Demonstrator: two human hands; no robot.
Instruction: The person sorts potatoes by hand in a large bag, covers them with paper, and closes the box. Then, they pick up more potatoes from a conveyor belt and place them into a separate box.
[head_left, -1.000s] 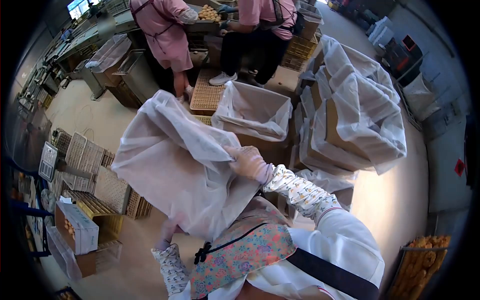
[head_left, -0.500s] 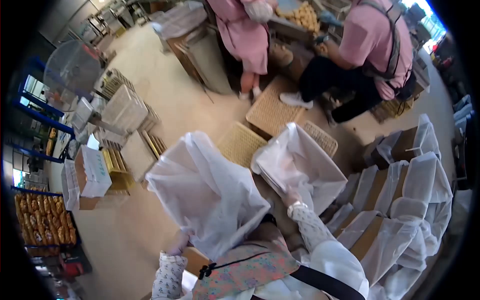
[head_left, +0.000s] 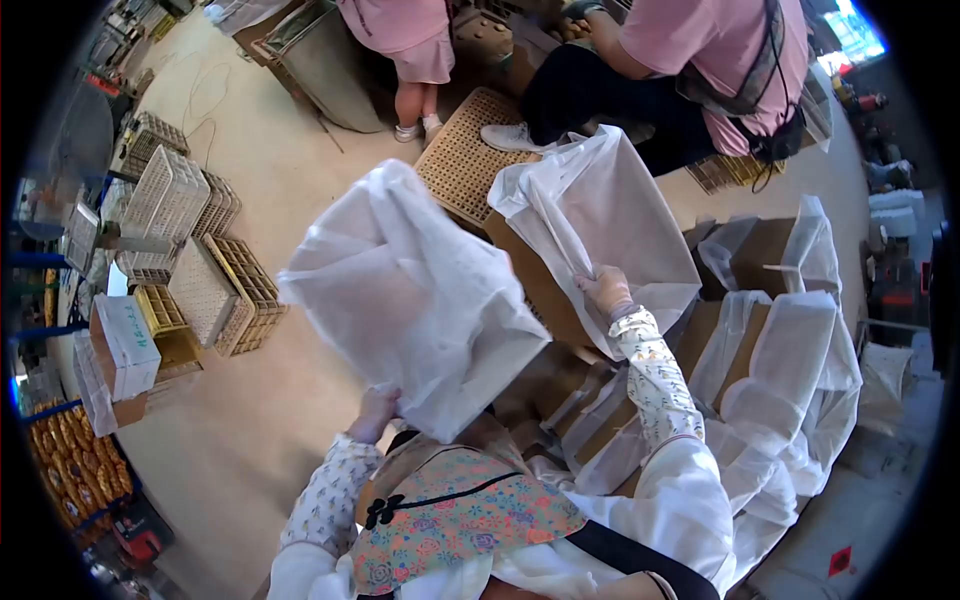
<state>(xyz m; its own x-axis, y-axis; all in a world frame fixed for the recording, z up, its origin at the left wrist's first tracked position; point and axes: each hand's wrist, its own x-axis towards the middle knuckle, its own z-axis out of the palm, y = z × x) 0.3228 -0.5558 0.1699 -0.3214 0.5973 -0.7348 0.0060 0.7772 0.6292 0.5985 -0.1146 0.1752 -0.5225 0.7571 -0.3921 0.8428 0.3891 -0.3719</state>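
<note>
In the head view I hold two cardboard boxes lined with thin white plastic, both tilted with their openings facing up. My left hand (head_left: 375, 412) is closed on the near rim of the left lined box (head_left: 400, 290), whose liner drapes over its edges. My right hand (head_left: 607, 291) wears a pale, see-through glove and is closed on the near left rim of the right lined box (head_left: 640, 210). Bare brown cardboard shows on that box's left side. No contents are visible inside the right box; folds of liner partly hide the left one's interior.
More lined boxes (head_left: 790, 350) stand in rows at my right. A woven-pattern plastic crate (head_left: 470, 150) lies ahead, beside two people in pink (head_left: 670, 50). Stacked crates (head_left: 165, 195), an open carton (head_left: 125, 345) and a rack of packaged goods (head_left: 80, 465) stand on the left.
The right lined box and my right hand have moved forward, away from my body. My left hand still grips its box. The view has shifted, and surrounding crates sit further left.
</note>
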